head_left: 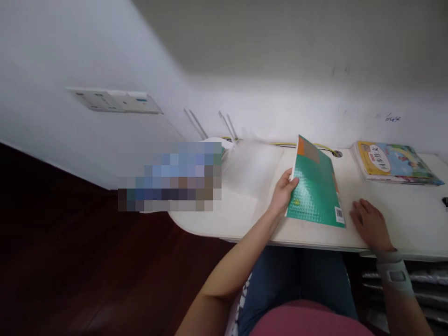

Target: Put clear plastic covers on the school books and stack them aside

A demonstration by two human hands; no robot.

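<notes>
My left hand (283, 192) grips a thin green book (313, 186) by its left edge, thumb on the face toward me. The book is tilted up over the white desk (206, 221); an orange patch shows at its top and a barcode at its lower right corner. To the right of the book, my right hand (371, 224) rests on the desk top, fingers stretched out and holding nothing. Left of the book lies a translucent, whitish sheet or cover (254, 168), blurred in outline.
A stack of books (395, 161) with a yellow and blue cover lies at the back right. White antennas (229, 126) and a yellow cable (318, 145) run along the wall. A pixelated area hides the desk's left end. A socket panel (117, 101) is on the left wall.
</notes>
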